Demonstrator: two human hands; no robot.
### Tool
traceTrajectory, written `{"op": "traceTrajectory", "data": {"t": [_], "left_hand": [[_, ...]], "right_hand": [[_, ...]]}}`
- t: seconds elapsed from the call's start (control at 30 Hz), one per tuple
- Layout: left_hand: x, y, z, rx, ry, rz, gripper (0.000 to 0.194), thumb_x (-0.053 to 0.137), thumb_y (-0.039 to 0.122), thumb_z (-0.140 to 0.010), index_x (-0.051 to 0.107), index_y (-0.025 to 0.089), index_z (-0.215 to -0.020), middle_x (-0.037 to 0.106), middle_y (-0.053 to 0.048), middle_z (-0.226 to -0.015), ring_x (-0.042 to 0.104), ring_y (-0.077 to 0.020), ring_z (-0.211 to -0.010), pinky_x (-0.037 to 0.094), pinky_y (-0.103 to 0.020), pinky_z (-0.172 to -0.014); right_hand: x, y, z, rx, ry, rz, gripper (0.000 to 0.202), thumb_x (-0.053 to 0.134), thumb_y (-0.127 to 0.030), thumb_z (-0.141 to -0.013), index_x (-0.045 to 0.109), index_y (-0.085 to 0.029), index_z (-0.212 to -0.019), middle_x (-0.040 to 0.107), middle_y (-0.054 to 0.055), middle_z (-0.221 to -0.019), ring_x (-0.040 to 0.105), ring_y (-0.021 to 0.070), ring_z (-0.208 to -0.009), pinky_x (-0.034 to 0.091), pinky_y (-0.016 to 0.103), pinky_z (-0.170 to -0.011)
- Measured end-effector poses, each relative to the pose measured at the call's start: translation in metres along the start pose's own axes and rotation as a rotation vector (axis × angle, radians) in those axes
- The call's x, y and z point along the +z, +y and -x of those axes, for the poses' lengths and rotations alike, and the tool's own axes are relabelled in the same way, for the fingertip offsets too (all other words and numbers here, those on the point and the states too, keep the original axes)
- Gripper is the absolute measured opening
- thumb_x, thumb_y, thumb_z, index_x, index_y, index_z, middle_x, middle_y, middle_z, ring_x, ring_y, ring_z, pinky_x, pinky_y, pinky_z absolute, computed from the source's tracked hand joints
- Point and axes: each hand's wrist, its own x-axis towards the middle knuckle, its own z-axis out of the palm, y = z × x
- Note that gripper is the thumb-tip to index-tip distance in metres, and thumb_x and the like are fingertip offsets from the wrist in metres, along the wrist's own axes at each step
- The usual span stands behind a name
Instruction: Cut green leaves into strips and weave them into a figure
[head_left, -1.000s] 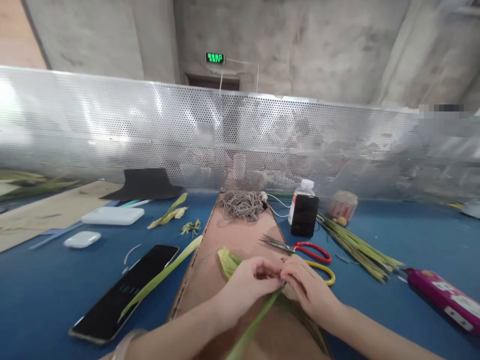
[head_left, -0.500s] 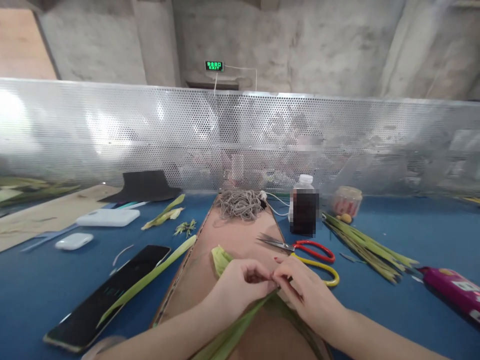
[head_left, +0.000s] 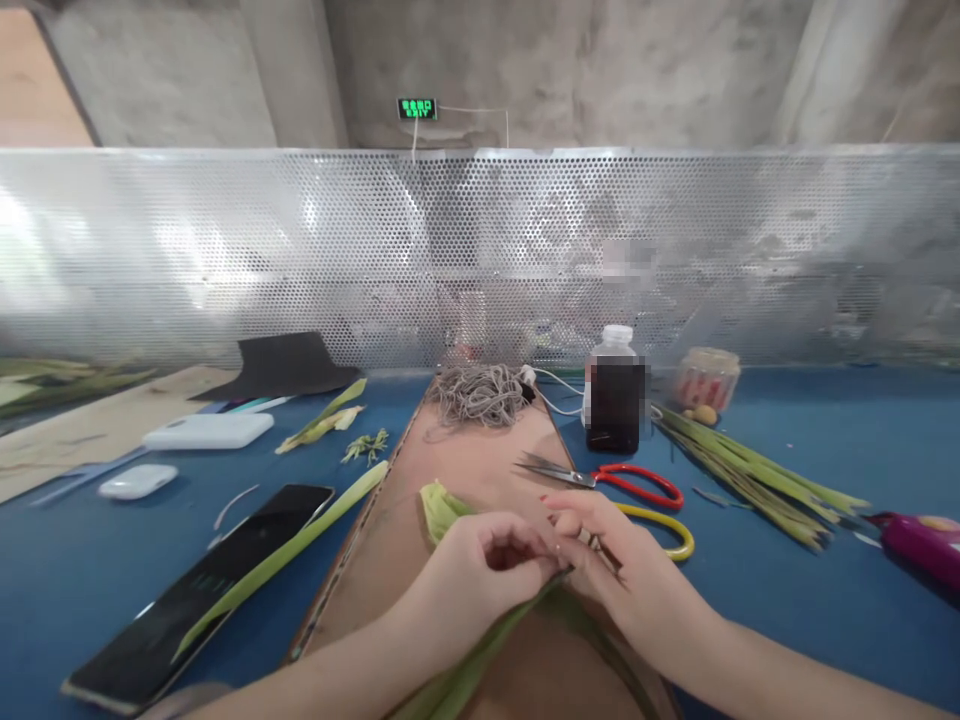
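Over the cardboard strip, my left hand (head_left: 491, 570) pinches long green leaf strips (head_left: 480, 660), which hang down toward me under the wrists. My right hand (head_left: 611, 560) meets it fingertip to fingertip, its fingers bent together at the upper end of the leaves. What lies between the fingertips is largely hidden. A pale green leaf piece (head_left: 441, 508) lies just beyond my left hand. Scissors (head_left: 600, 478) with one red and one yellow handle rest behind my right hand, blades pointing left.
On the cardboard (head_left: 420, 450) lies a heap of grey cord (head_left: 480, 395). To the right stand a dark bottle (head_left: 615, 400), a jar (head_left: 706, 380) and a bundle of leaves (head_left: 742, 475). A phone (head_left: 202, 590) with a leaf strip across it lies left. A perforated metal screen (head_left: 300, 260) closes the back.
The view has shifted slightly. My hands stay together at the leaf ends; the right fingers have shifted a little and are more curled.
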Motion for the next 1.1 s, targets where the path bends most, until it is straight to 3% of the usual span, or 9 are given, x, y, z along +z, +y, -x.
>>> {"op": "traceTrajectory", "data": {"t": [0.2,0.33,0.4,0.53,0.73,0.93,1.1], "left_hand": [[-0.004,-0.001,-0.003,-0.097,0.026,0.117,0.015,0.062,0.028,-0.066,0.058,0.015,-0.063,0.051,0.003,-0.056,0.041,-0.0078,-0.051,0.031,-0.021,-0.051],[-0.003,-0.005,-0.005,-0.228,0.042,0.305,0.021,0.068,0.033,-0.059,0.058,0.015,-0.061,0.046,0.006,-0.046,0.034,-0.0058,-0.043,0.022,-0.021,-0.044],[-0.003,-0.005,-0.007,-0.254,0.062,0.361,0.024,0.071,0.034,-0.054,0.058,0.015,-0.058,0.049,0.005,-0.048,0.037,-0.0062,-0.045,0.023,-0.021,-0.045],[-0.002,-0.002,-0.005,-0.300,0.055,0.360,0.024,0.073,0.033,-0.050,0.060,0.015,-0.058,0.052,0.004,-0.049,0.038,-0.0066,-0.046,0.025,-0.021,-0.046],[-0.001,0.002,-0.001,-0.345,0.042,0.372,0.019,0.071,0.028,-0.052,0.057,0.016,-0.055,0.051,0.004,-0.048,0.042,-0.0079,-0.047,0.028,-0.021,-0.048],[-0.004,0.002,0.000,-0.371,-0.038,0.350,0.010,0.064,0.021,-0.058,0.056,0.015,-0.056,0.050,0.004,-0.047,0.039,-0.0065,-0.044,0.024,-0.020,-0.045],[-0.003,0.007,-0.001,-0.385,-0.039,0.435,0.011,0.065,0.018,-0.054,0.054,0.015,-0.053,0.050,0.005,-0.045,0.041,-0.0063,-0.046,0.028,-0.018,-0.046]], "right_hand": [[-0.003,0.008,0.004,-0.080,0.005,0.112,0.030,0.041,-0.010,-0.081,0.047,-0.023,-0.107,0.063,0.002,-0.081,0.062,0.0142,-0.072,0.051,0.026,-0.066],[-0.003,0.008,0.003,-0.159,0.042,0.170,0.020,0.044,-0.015,-0.083,0.051,-0.024,-0.100,0.063,0.003,-0.086,0.061,0.0152,-0.075,0.050,0.026,-0.066],[-0.004,0.006,0.002,-0.214,0.035,0.199,0.014,0.043,-0.017,-0.085,0.055,-0.022,-0.090,0.063,0.003,-0.082,0.060,0.0146,-0.073,0.049,0.024,-0.064],[-0.005,0.006,0.003,-0.295,-0.010,0.271,0.022,0.037,-0.019,-0.089,0.058,-0.019,-0.080,0.060,0.004,-0.075,0.057,0.0144,-0.070,0.048,0.024,-0.063],[-0.011,0.007,0.004,-0.449,-0.002,0.485,0.021,0.039,-0.014,-0.086,0.058,-0.019,-0.079,0.059,0.003,-0.071,0.052,0.0164,-0.071,0.040,0.037,-0.082],[-0.012,-0.001,0.002,-0.369,-0.017,0.458,0.015,0.048,-0.018,-0.082,0.055,-0.019,-0.069,0.056,0.003,-0.068,0.048,0.0160,-0.070,0.040,0.033,-0.071],[-0.013,-0.001,0.004,-0.370,-0.018,0.414,0.013,0.045,-0.011,-0.080,0.053,-0.018,-0.073,0.056,0.003,-0.070,0.047,0.0161,-0.070,0.038,0.033,-0.070]]}}
